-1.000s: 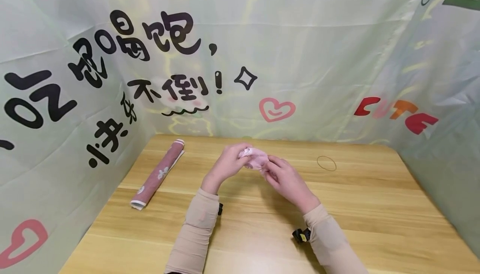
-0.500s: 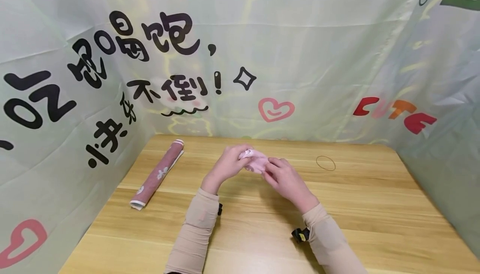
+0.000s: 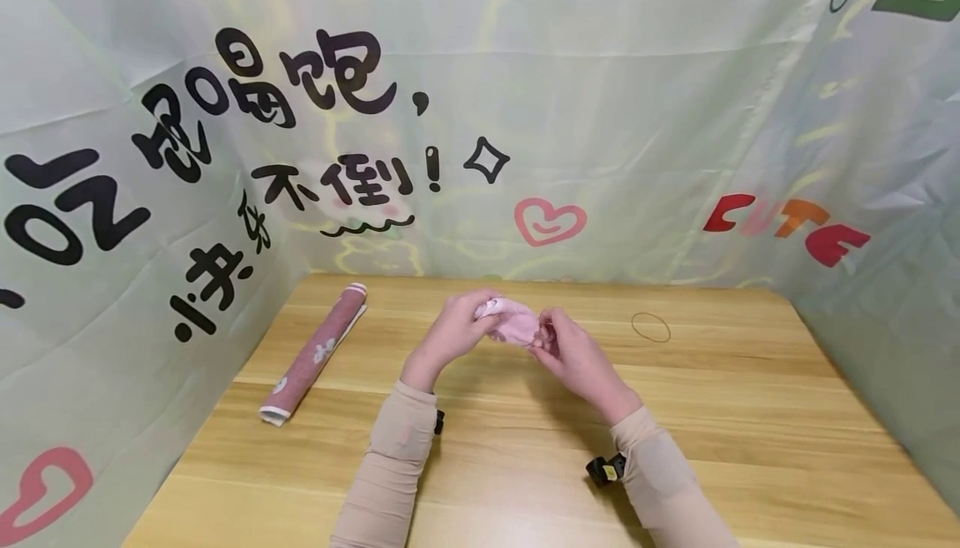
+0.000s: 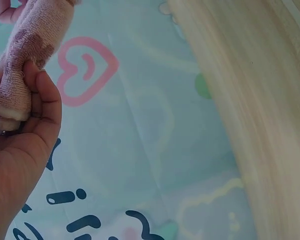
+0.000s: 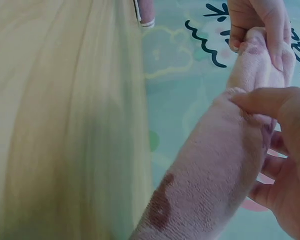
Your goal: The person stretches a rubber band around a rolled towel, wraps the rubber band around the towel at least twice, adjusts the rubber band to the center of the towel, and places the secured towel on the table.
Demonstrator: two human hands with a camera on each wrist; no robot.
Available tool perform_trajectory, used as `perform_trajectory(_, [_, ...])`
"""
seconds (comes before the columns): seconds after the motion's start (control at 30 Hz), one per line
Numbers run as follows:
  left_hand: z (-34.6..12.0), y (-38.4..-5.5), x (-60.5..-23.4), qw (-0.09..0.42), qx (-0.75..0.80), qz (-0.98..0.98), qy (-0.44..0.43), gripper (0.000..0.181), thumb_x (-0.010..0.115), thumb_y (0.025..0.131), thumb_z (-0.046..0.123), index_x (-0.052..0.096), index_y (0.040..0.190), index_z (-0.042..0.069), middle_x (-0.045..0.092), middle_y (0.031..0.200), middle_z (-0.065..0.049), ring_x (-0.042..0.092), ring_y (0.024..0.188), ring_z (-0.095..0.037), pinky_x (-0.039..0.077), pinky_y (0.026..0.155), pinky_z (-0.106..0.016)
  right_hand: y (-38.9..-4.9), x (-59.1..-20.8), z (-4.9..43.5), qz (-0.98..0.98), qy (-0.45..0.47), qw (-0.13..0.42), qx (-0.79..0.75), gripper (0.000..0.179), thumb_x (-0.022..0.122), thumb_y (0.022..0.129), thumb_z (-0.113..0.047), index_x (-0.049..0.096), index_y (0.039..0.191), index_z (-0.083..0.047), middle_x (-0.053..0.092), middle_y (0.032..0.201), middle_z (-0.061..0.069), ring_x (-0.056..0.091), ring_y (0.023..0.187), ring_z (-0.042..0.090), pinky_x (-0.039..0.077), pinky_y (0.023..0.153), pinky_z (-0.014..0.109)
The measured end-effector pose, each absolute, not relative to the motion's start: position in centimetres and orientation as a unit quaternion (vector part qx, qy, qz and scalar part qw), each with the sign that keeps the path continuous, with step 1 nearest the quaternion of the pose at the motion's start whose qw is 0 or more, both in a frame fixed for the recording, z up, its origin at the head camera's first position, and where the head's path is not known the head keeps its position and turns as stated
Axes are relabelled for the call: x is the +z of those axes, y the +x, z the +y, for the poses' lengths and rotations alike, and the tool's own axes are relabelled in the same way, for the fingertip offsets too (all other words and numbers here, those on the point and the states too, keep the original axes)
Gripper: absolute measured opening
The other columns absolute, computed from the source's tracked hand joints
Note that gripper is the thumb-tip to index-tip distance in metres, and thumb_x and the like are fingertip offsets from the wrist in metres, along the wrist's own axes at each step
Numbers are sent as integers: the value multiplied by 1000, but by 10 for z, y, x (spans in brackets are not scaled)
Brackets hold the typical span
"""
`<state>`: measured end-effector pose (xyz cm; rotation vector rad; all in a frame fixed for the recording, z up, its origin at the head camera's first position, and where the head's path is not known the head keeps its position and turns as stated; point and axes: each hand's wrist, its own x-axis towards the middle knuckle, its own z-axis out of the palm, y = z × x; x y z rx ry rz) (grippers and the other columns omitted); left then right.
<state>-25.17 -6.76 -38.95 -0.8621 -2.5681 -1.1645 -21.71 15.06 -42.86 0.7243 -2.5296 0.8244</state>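
Observation:
Raised above the table, a light pink terry towel point(image 3: 516, 327) with darker printed patches is bunched lengthwise between both hands. My left hand point(image 3: 453, 327) grips one end; the left wrist view shows thumb and fingers curled round the gathered towel point(image 4: 42, 30) near its pale hem. At the other side my right hand point(image 3: 577, 356) pinches the towel. In the right wrist view its thumb lies over the top of the folded towel point(image 5: 204, 170) and its fingers sit behind it, while a wide part of the cloth extends toward the lower left.
A dark pink towel point(image 3: 318, 354) with white motifs lies rolled up on the left of the wooden table point(image 3: 750, 415). Right of the hands, a thin rubber band point(image 3: 651, 327) rests near the back. Printed fabric walls point(image 3: 637, 132) enclose the table's back and sides.
My right hand's fingers have shifted along the towel's right end and now bend more tightly there. The left hand keeps its grip in place. The head view has tilted slightly.

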Motion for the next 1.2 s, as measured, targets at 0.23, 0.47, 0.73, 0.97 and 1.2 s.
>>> perform_trajectory(0.23, [-69, -252, -388, 119, -391, -859, -307, 23, 66, 89, 7, 68, 113, 5, 70, 108, -12, 61, 85, -18, 52, 73, -26, -217, -427, 157, -883, 263, 188, 341, 30, 69, 90, -22, 51, 112, -12, 56, 86, 0, 48, 67, 7, 46, 56, 20])
perform_trajectory(0.47, [-71, -251, -387, 106, -427, -843, -310, 24, 62, 90, 3, 68, 113, 4, 67, 113, -14, 63, 89, -21, 54, 70, -23, -217, -428, 159, -869, 300, 230, 320, 20, 69, 90, -20, 61, 107, -15, 60, 92, -4, 49, 73, 6, 47, 61, 21])
perform_trajectory(0.73, [-70, -249, -388, 117, -436, -836, -312, 23, 62, 93, 7, 68, 115, 1, 67, 116, -16, 67, 100, -25, 57, 82, -30, -212, -426, 156, -878, 328, 207, 282, 14, 69, 90, -26, 67, 101, -19, 66, 115, 4, 59, 107, 20, 53, 89, 41])
perform_trajectory(0.97, [-70, -248, -389, 132, -429, -839, -307, 22, 62, 94, 9, 69, 114, 2, 68, 117, -15, 66, 106, -27, 56, 88, -36, -212, -427, 153, -880, 351, 219, 232, 10, 68, 90, -29, 62, 91, -21, 63, 119, 3, 56, 110, 20, 51, 89, 41])
perform_trajectory(1.2, [-72, -249, -388, 145, -427, -839, -304, 22, 63, 93, 8, 70, 113, 5, 70, 115, -13, 68, 97, -23, 58, 80, -30, -215, -428, 157, -874, 355, 228, 239, 14, 72, 87, -27, 61, 83, -19, 65, 117, 7, 58, 110, 24, 51, 90, 44])
